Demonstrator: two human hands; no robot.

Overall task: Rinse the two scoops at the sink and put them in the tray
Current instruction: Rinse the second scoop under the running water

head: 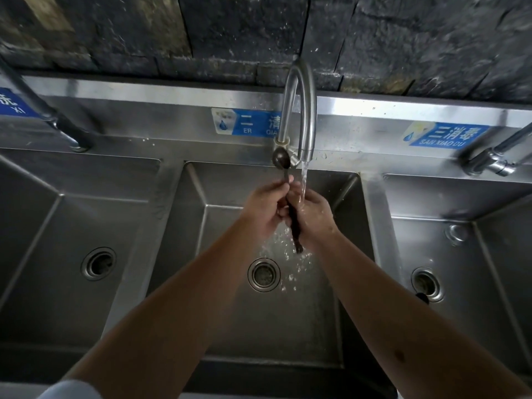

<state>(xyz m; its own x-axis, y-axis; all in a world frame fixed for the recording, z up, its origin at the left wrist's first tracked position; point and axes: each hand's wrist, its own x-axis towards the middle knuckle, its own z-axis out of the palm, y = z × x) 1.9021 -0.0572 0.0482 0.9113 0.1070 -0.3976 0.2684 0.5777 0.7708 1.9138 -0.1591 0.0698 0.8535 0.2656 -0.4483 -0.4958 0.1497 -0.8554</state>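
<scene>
A dark, long-handled scoop (pixel 294 226) is held over the middle sink basin (pixel 218 191), its round bowl (pixel 281 160) up beside the faucet (pixel 302 110) and its handle end pointing down. My left hand (pixel 266 210) pinches the thin neck just below the bowl. My right hand (pixel 316 216) is curled round the handle. Water (pixel 303 180) runs from the spout onto my right hand and the handle and splashes below. I cannot tell whether a second scoop is among my fingers. No tray is in view.
Three steel basins stand side by side, with drains at the left (pixel 98 263), the middle (pixel 263 274) and the right (pixel 426 283). A small dark object (pixel 422 298) lies by the right drain. Other taps stand at the far left (pixel 66 131) and the far right (pixel 495 159).
</scene>
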